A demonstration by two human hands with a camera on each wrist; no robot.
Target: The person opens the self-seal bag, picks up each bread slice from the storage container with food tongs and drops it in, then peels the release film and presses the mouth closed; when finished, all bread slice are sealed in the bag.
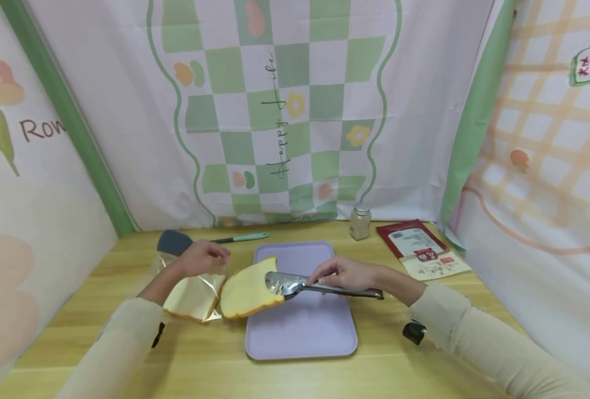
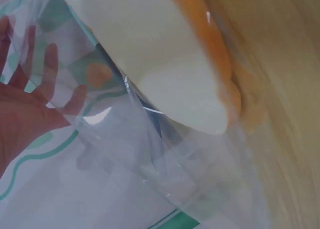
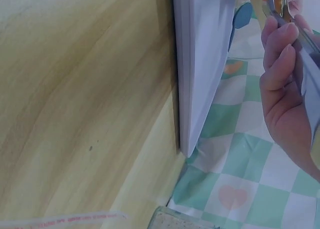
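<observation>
1. My right hand (image 1: pixel 344 272) grasps the metal tongs (image 1: pixel 287 282), fingers and thumb pinching the handles; their flat head bites the right side of a slice of bread (image 1: pixel 247 291).
2. That slice reaches over the left part of the lilac tray (image 1: pixel 305 339), with its far side sticking out past the rim. I cannot tell whether its underside touches the tray.
3. My left hand (image 1: pixel 200 258) is released: the left wrist view shows its fingers spread beside the clear bag (image 1: pixel 215 316), gripping nothing. Whether skin meets film, I cannot tell.
4. Another slice (image 1: pixel 190 299) lies inside that bag, just left of the one in the tongs.
5. I judge the held slice light and soft, with a tender crumb and a slightly firmer brown crust. Squeezed hard, it would likely dent or tear.
6. Held at one side, it probably sags at the other; a deeper bite towards the middle, with light pressure, should carry it better.
7. The bag's film looks slick and flimsy; I would pinch it by a loose edge.
</observation>
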